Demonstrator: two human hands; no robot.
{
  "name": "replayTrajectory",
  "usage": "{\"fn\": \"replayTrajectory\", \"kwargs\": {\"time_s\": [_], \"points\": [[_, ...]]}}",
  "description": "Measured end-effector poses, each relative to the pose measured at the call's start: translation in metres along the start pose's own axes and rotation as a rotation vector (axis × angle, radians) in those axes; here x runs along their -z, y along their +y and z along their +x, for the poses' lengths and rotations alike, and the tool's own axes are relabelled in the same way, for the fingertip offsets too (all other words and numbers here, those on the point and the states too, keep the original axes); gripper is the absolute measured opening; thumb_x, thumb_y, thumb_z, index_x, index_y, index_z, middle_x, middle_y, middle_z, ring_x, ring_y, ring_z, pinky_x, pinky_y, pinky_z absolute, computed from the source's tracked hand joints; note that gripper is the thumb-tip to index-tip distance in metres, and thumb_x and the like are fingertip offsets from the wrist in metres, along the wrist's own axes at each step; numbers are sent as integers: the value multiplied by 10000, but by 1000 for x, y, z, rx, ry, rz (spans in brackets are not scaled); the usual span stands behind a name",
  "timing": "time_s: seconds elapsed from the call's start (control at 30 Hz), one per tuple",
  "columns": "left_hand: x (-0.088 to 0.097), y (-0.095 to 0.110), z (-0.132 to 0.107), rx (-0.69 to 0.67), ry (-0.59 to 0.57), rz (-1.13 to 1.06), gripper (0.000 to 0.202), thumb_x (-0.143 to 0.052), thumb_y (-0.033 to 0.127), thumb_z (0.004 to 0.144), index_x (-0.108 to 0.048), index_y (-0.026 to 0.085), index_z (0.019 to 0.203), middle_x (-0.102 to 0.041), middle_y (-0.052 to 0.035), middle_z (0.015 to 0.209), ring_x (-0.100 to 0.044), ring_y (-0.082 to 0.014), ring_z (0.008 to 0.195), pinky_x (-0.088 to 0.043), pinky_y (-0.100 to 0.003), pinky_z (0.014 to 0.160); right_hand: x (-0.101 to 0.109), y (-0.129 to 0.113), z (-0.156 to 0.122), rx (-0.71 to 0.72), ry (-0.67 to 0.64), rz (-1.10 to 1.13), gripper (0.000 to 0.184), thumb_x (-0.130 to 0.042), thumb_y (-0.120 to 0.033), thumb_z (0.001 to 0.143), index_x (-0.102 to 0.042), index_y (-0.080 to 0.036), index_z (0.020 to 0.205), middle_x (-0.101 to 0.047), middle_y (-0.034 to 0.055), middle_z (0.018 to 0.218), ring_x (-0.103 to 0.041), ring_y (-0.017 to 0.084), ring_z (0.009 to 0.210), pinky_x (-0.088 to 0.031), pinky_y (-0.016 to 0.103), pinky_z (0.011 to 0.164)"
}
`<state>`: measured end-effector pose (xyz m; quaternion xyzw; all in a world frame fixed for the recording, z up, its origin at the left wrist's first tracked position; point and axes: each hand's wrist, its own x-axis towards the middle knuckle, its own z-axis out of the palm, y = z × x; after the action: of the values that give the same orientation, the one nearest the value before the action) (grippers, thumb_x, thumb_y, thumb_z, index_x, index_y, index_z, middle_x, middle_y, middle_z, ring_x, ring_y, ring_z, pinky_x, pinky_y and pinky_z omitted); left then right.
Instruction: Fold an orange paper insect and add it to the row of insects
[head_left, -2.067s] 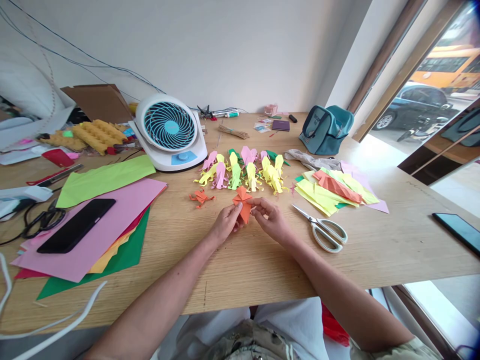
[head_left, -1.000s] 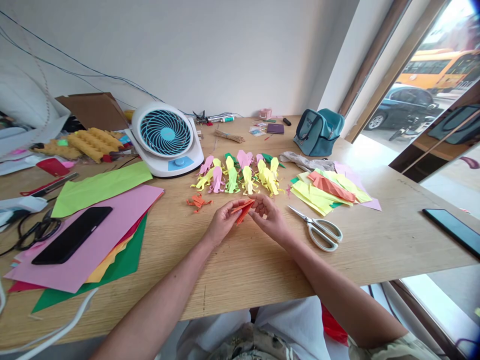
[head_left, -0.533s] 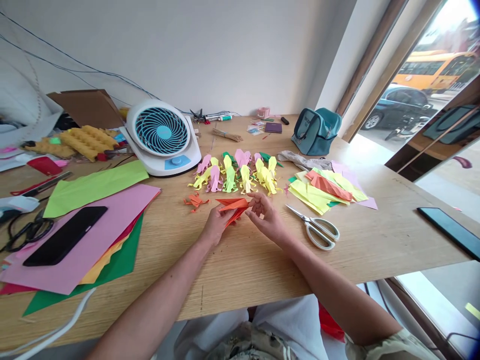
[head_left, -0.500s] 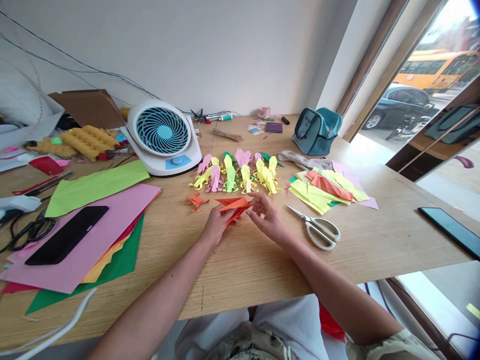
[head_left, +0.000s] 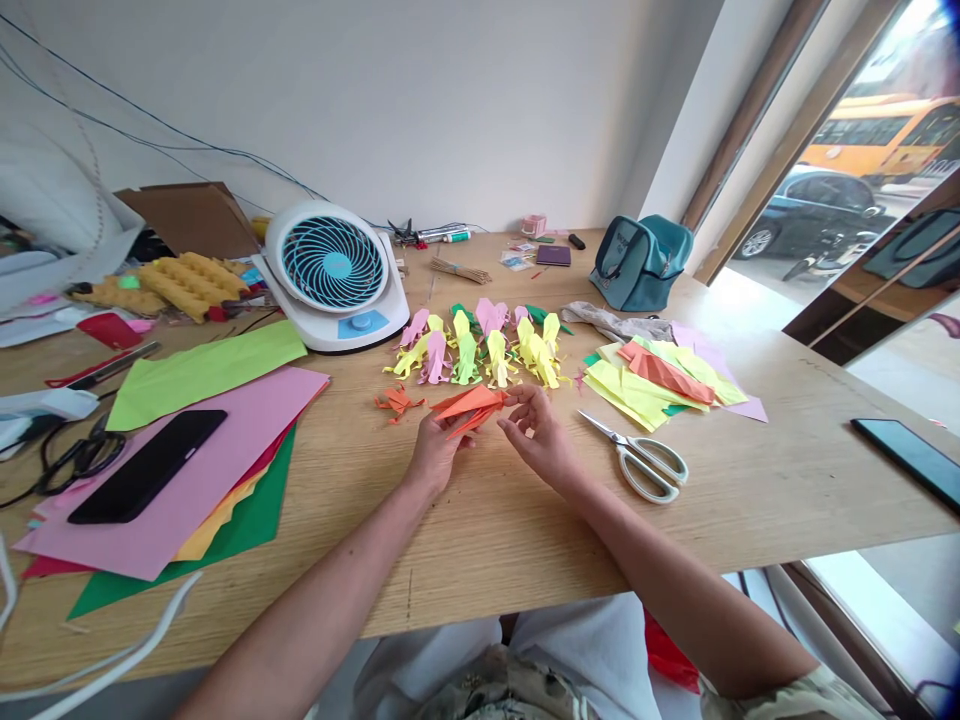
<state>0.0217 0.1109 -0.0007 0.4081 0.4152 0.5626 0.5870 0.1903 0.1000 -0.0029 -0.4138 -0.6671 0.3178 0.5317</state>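
Note:
A folded orange paper piece (head_left: 469,404) is held just above the wooden table (head_left: 525,520) between both hands. My left hand (head_left: 433,450) pinches its lower left part from beneath. At its right end, my right hand (head_left: 541,436) grips it with the fingertips. A small finished orange paper figure (head_left: 397,402) lies on the table just left of the hands. Behind them stands a row of yellow, pink and green paper figures (head_left: 480,348). White-handled scissors (head_left: 639,458) lie to the right of my right hand.
A stack of folded yellow, orange and pink papers (head_left: 664,382) lies at the right. Large coloured sheets (head_left: 202,440) with a black phone (head_left: 146,465) on them lie at the left. A white fan (head_left: 335,275), a teal bag (head_left: 641,262) and another phone (head_left: 907,452) are around.
The orange paper was turned from upright and facing me to lying flat and sideways between the hands. Both hands stayed at the same spot on the table.

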Motion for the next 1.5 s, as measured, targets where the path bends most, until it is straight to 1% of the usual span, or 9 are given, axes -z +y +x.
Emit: {"fn": "replayTrajectory", "kwargs": {"time_s": [0.13,0.23,0.37,0.57,0.67,0.87,1.03,1.23,1.5], "points": [[-4,0,-7,87,-55,-121,517,-885,387,599,-712,174,1038,-754,-61,947,-721,-183,757,-546,-227,584,0,2,4,-119,54,228,359,-663,-417,863,-469,-249,1113,-589,55,1158,-572,110,727,-467,266,626],[-9,-2,-14,115,-105,-145,518,-877,373,617,-703,169,1060,-757,-81,984,-737,-215,833,-575,-249,633,4,1,8,-224,22,356,433,-686,-474,832,-461,-252,1129,-619,17,994,-586,123,725,-451,267,634],[-10,0,-17,77,-190,54,471,-820,384,702,-683,167,1097,-739,-92,1035,-724,-217,865,-562,-238,601,9,-2,10,-314,-86,456,501,-705,-476,809,-481,-252,1197,-609,-32,782,-549,129,685,-424,267,637],[4,17,-11,-445,-184,621,439,-724,285,818,-599,225,1234,-646,-82,1164,-646,-159,931,-536,-231,675,20,-1,13,-283,-154,422,490,-678,-483,837,-489,-239,1218,-617,-22,806,-539,124,689,-419,261,639],[10,24,-7,-708,-354,834,293,-659,202,873,-659,244,1163,-628,-77,1179,-608,-190,1086,-526,-314,871,25,1,13,-245,-287,369,496,-652,-478,862,-458,-238,1250,-612,-19,830,-539,124,699,-415,257,640],[12,19,-8,-891,-458,1084,143,-612,177,912,-696,211,1021,-678,-55,1055,-591,-195,992,-493,-341,882,29,12,14,-151,-370,103,410,-576,-364,905,-475,-214,1273,-509,-62,694,-473,112,609,-376,239,574],[12,8,-29,-848,-461,1216,105,-578,166,929,-680,186,913,-687,-51,943,-589,-188,892,-484,-323,814,42,14,-6,-93,-243,-278,306,-538,-194,867,-546,-210,1173,-634,51,1019,-598,145,773,-481,284,674],[11,-3,-53,-643,-452,1134,127,-571,99,908,-663,183,929,-666,-40,915,-617,-175,890,-487,-298,803,57,-13,-57,109,-420,-504,420,-589,-141,854,-531,-229,1260,-586,94,1205,-601,223,1058,-497,382,915],[13,-10,-53,-585,-484,1083,148,-614,61,861,-671,183,922,-655,-34,902,-621,-166,868,-487,-278,775,39,-14,-61,283,-459,-582,234,-542,-200,939,-579,-205,1170,-628,115,1106,-597,239,1026,-497,388,897]]}}
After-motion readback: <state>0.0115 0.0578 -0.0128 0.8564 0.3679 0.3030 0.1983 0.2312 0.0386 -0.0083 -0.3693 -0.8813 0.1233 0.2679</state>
